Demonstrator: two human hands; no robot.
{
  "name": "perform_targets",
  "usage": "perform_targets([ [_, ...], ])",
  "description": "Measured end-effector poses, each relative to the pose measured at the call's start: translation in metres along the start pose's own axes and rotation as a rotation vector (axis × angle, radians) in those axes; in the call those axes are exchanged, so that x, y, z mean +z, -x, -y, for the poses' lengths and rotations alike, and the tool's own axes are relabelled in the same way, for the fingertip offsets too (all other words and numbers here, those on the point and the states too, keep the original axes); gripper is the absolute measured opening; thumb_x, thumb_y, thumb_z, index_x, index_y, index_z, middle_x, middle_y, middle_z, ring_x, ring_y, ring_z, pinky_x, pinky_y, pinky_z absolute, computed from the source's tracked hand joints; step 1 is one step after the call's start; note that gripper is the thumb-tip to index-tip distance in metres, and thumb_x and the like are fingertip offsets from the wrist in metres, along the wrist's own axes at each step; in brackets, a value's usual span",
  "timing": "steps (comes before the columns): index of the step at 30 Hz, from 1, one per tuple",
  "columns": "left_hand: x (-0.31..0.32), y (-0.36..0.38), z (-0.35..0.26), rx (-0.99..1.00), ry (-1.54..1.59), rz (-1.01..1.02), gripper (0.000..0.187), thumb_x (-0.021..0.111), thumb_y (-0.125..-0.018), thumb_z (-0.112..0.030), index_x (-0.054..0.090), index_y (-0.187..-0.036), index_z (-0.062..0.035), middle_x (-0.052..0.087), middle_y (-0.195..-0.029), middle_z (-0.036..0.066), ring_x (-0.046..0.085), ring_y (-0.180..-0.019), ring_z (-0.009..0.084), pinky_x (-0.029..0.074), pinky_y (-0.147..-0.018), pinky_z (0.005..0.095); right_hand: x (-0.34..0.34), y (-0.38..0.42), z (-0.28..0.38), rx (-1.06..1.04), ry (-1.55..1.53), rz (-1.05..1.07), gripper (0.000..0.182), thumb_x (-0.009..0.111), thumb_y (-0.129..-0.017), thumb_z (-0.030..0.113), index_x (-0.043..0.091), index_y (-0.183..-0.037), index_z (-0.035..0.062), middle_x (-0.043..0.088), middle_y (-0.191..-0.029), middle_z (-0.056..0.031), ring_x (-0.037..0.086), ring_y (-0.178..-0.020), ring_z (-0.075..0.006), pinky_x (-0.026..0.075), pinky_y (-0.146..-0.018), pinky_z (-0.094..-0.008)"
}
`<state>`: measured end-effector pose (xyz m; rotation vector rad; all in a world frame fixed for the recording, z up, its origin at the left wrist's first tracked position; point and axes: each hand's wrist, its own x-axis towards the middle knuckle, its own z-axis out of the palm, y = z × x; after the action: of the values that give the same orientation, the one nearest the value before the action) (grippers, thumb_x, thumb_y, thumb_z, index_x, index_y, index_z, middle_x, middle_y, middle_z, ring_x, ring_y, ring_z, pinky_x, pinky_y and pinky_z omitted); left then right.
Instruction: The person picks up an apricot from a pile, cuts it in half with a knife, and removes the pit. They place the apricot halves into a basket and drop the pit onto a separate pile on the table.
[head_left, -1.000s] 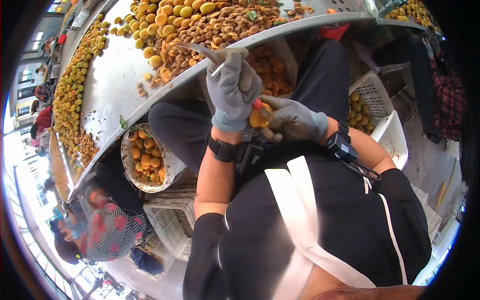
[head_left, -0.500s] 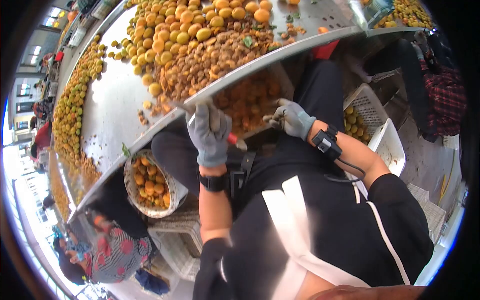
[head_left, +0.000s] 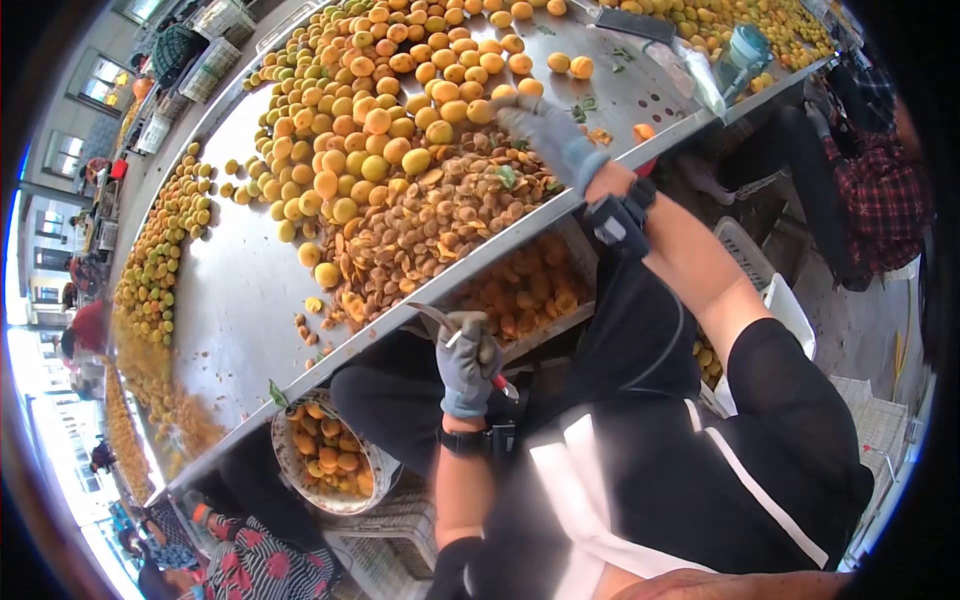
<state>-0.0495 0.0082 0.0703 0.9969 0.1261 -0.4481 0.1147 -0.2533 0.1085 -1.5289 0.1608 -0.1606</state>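
Note:
My left hand, in a grey work glove, is closed around a knife just below the table's front edge. The knife's curved blade points up and left, and a bit of red handle shows beneath my fist. Stretched out over the table, my gloved right hand has its fingertips at the edge of the pile of apricots; its fingers are extended and slightly blurred. A heap of brown apricot pits lies between the fruit and the table edge. Below it, a crate holds orange apricot pieces.
A white bucket of apricots stands left of my knee under the metal table. Crates sit beside me. A teal-lidded container and a dark flat object lie at the back right. Other people sit on both sides.
My right hand has moved from above my lap, up and forward, to the apricots on the table. My left hand, still holding the knife, appears lower and further right as the view shifted.

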Motion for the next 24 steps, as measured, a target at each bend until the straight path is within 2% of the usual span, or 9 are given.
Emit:
perform_targets([
  [2, -0.001, 0.004, 0.002, -0.056, -0.011, -0.020, 0.012, 0.055, -0.096, -0.021, 0.057, -0.098, -0.0090, 0.041, -0.054, -0.005, 0.032, -0.039, 0.0050, 0.027, -0.037, 0.0214, -0.030, -0.047, -0.035, -0.061, 0.278, -0.188, 0.031, 0.060, -0.093, 0.023, 0.061, -0.116, 0.0022, 0.067, -0.104, -0.0072, 0.060, -0.102, -0.0175, 0.045, -0.090, -0.0272],
  [4, 0.003, -0.001, 0.005, -0.150, -0.153, -0.041, 0.013, 0.058, -0.095, -0.021, 0.058, -0.097, -0.0086, 0.041, -0.052, -0.003, 0.033, -0.038, 0.0058, 0.026, -0.036, 0.0215, -0.052, -0.066, -0.025, 0.071, 0.711, -0.273, 0.041, 0.062, -0.090, 0.034, 0.060, -0.118, 0.0030, 0.066, -0.108, -0.0161, 0.061, -0.106, -0.0270, 0.046, -0.090, -0.0326],
  [10, 0.004, -0.013, 0.029, -0.320, -0.252, 0.108, 0.016, 0.062, -0.092, -0.016, 0.059, -0.105, -0.0076, 0.054, -0.065, -0.003, 0.044, -0.049, 0.0042, 0.032, -0.041, 0.0190, -0.072, -0.121, -0.085, 0.087, 1.075, -0.202, 0.053, 0.058, -0.085, 0.046, 0.056, -0.121, 0.0078, 0.063, -0.111, -0.0206, 0.061, -0.102, -0.0361, 0.048, -0.086, -0.0421],
  [14, 0.007, -0.019, 0.024, -0.418, -0.348, 0.144, 0.016, 0.063, -0.091, -0.017, 0.059, -0.103, -0.0070, 0.057, -0.066, -0.001, 0.045, -0.048, 0.0039, 0.035, -0.041, 0.0192, -0.070, -0.124, -0.077, -0.060, 0.845, -0.232, 0.050, 0.071, -0.078, 0.034, 0.055, -0.115, 0.0040, 0.064, -0.106, -0.0196, 0.061, -0.100, -0.0361, 0.049, -0.084, -0.0407],
  [16, 0.005, -0.019, 0.026, -0.384, -0.372, 0.117, 0.016, 0.063, -0.091, -0.016, 0.059, -0.103, -0.0071, 0.057, -0.068, -0.001, 0.046, -0.047, 0.0039, 0.036, -0.041, 0.0193, -0.064, -0.104, -0.067, -0.125, 0.916, -0.269, 0.048, 0.076, -0.076, 0.025, 0.056, -0.113, 0.0025, 0.065, -0.102, -0.0177, 0.063, -0.095, -0.0290, 0.050, -0.081, -0.0371],
  [18, 0.004, -0.022, 0.030, -0.348, -0.392, 0.087, 0.015, 0.063, -0.091, -0.016, 0.059, -0.102, -0.0071, 0.058, -0.069, -0.001, 0.046, -0.047, 0.0039, 0.036, -0.041, 0.0194, -0.060, -0.079, -0.066, -0.384, 0.457, -0.075, 0.043, 0.075, -0.077, 0.023, 0.056, -0.110, 0.0034, 0.064, -0.101, -0.0130, 0.063, -0.091, -0.0207, 0.051, -0.077, -0.0333],
  [20, 0.002, -0.026, 0.033, -0.178, -0.424, -0.010, 0.014, 0.063, -0.090, -0.013, 0.059, -0.102, -0.0067, 0.058, -0.072, -0.002, 0.045, -0.046, 0.0036, 0.036, -0.041, 0.0194, -0.032, -0.012, -0.033, -0.143, 0.004, 0.095, 0.040, 0.073, -0.080, 0.021, 0.055, -0.112, 0.0054, 0.061, -0.103, -0.0074, 0.060, -0.091, -0.0144, 0.052, -0.075, -0.0301],
  [22, -0.007, -0.031, 0.039, 0.048, -0.508, -0.050, 0.010, 0.063, -0.091, -0.013, 0.061, -0.097, -0.0054, 0.056, -0.075, -0.004, 0.050, -0.060, 0.0034, 0.043, -0.052, 0.0203, -0.014, 0.053, -0.007, 0.155, -0.323, 0.214, 0.038, 0.070, -0.083, 0.022, 0.053, -0.114, 0.0061, 0.058, -0.106, -0.0052, 0.059, -0.093, -0.0136, 0.051, -0.073, -0.0280],
  [24, -0.004, -0.029, 0.028, 0.056, -0.579, -0.107, 0.012, 0.066, -0.090, -0.018, 0.062, -0.094, -0.0074, 0.060, -0.074, 0.000, 0.057, -0.064, 0.0117, 0.047, -0.058, 0.0256, -0.002, 0.100, -0.007, 0.340, -0.611, 0.383, 0.040, 0.065, -0.087, 0.024, 0.051, -0.120, 0.0049, 0.058, -0.106, -0.0044, 0.058, -0.094, -0.0125, 0.052, -0.073, -0.0267],
])
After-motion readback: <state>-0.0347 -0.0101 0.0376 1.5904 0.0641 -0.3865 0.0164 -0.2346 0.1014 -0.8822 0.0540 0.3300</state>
